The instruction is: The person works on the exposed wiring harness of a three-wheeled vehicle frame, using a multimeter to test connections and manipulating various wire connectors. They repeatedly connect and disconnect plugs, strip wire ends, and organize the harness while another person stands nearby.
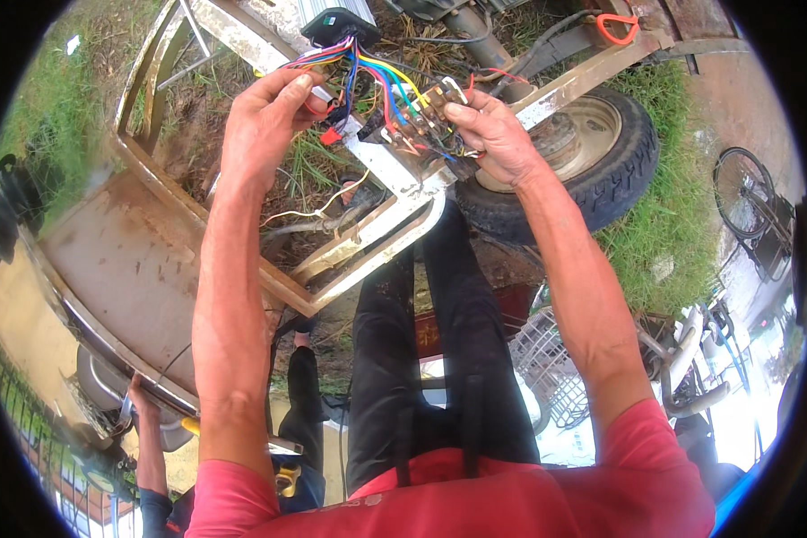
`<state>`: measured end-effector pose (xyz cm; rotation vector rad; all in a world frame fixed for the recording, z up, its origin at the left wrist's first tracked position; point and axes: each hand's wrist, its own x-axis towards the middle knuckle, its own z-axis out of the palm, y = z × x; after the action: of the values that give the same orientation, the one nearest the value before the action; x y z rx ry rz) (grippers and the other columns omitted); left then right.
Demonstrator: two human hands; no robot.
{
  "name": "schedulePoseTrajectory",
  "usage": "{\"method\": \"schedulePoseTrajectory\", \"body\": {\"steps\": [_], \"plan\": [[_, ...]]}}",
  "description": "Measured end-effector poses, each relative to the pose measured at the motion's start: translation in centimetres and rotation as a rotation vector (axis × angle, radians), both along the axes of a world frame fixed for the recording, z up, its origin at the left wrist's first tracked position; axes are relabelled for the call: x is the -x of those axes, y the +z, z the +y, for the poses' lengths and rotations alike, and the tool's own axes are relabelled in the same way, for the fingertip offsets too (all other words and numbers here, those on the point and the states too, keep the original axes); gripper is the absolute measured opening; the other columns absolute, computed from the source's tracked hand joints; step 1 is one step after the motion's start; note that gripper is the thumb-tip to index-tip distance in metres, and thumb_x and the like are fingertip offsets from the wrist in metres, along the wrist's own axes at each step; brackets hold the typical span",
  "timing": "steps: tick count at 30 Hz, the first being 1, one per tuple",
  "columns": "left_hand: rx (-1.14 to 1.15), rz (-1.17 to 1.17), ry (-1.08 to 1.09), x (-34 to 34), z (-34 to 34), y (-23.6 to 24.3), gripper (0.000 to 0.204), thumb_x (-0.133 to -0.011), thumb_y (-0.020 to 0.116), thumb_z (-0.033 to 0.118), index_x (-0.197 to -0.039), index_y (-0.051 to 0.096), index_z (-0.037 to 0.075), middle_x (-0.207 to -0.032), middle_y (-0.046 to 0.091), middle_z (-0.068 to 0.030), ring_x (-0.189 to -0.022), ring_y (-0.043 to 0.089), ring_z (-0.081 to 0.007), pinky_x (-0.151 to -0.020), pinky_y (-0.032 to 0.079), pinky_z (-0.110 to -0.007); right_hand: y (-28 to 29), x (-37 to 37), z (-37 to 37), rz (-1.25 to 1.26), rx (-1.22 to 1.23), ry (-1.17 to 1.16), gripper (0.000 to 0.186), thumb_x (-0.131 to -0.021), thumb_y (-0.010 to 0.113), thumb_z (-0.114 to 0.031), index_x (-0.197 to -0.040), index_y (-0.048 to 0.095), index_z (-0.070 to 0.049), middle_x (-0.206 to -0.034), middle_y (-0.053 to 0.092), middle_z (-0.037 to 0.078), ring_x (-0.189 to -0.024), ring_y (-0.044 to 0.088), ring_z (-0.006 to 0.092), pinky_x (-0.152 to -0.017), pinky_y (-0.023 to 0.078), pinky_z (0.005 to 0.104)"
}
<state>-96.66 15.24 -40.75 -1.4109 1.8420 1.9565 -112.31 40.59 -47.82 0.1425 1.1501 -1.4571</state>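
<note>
My left hand [273, 121] pinches thin coloured wires [327, 61] near a short red loop, below a silver-finned controller box [336, 22]. A red connector [332, 134] hangs just below it. My right hand [489, 134] has its fingers closed on a cluster of terminals and connectors [417, 121], where the blue, green and yellow leads end. The cluster rests over a white metal frame bar [377, 161]. A cream wire [314, 212] trails below it; exact wire ends between my fingers are partly hidden.
A rusty metal frame [152, 175] and panel [117, 260] lie left. A tyred wheel [601, 170] sits right, over grass. A bicycle [744, 202] stands at far right, a wire basket [560, 394] lower right. Another person's hand [139, 399] grips a rail at lower left.
</note>
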Motion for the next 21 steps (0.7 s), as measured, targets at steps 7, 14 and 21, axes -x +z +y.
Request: {"method": "schedulePoseTrajectory", "body": {"steps": [7, 14, 21], "plan": [[-0.206, -0.026, 0.015, -0.5, -2.0, -0.2, 0.024, -0.102, 0.063, 0.023, -0.108, 0.072, 0.001, -0.074, 0.06, 0.0018, -0.066, 0.052, -0.0081, -0.064, 0.045, -0.025, 0.2, 0.0, -0.1, 0.0, -0.008, 0.009, 0.029, -0.094, 0.075, -0.017, -0.118, 0.066, -0.003, -0.092, 0.066, -0.004, -0.058, 0.037, 0.0003, -0.051, 0.028, 0.0179], [-0.15, 0.084, -0.036, -1.3, -2.4, -0.9, 0.019, -0.1, 0.066, 0.023, -0.107, 0.072, 0.006, -0.095, 0.072, -0.0034, -0.091, 0.064, -0.0124, -0.086, 0.048, -0.03, 0.1, -0.1, -0.1, 0.006, 0.006, 0.007, 0.029, -0.096, 0.072, -0.016, -0.12, 0.065, -0.001, -0.094, 0.068, -0.003, -0.056, 0.037, -0.0001, -0.05, 0.027, 0.0181], [-0.285, 0.362, 0.08, -2.2, -1.7, -2.2, 0.022, -0.104, 0.061, 0.02, -0.12, 0.067, 0.007, -0.13, 0.069, -0.0136, -0.117, 0.067, -0.0245, -0.105, 0.048, -0.04, -0.2, 0.0, 0.0, 0.017, -0.021, -0.004, 0.03, -0.096, 0.072, -0.016, -0.122, 0.064, -0.002, -0.095, 0.068, -0.003, -0.057, 0.038, -0.0007, -0.05, 0.029, 0.0176]]}}
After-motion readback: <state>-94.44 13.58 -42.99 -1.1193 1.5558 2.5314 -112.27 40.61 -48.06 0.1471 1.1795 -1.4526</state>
